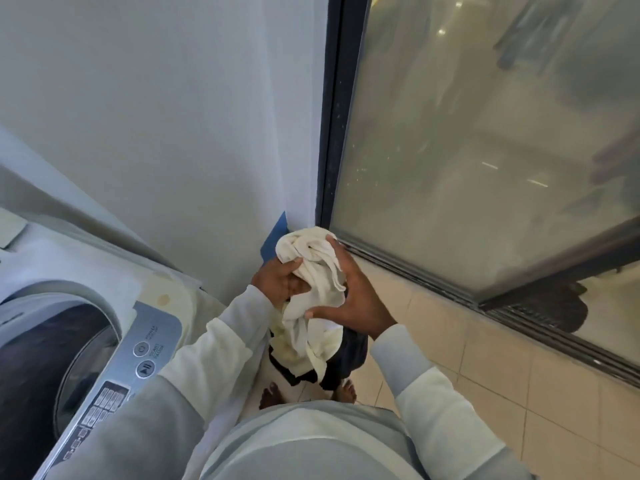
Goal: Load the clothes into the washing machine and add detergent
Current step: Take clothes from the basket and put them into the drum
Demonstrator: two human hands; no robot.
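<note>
Clothes (313, 282), a white bundle gripped by left hand (280, 280) and right hand (353, 299), trail dark pieces, probably loose, that could drop short of the washing machine (86, 341).

The left hand (278, 280) and right hand (360, 301) hold a white cloth (320, 263), perhaps a towel.

The washing machine (86, 306) is cut off by the left edge.
</note>
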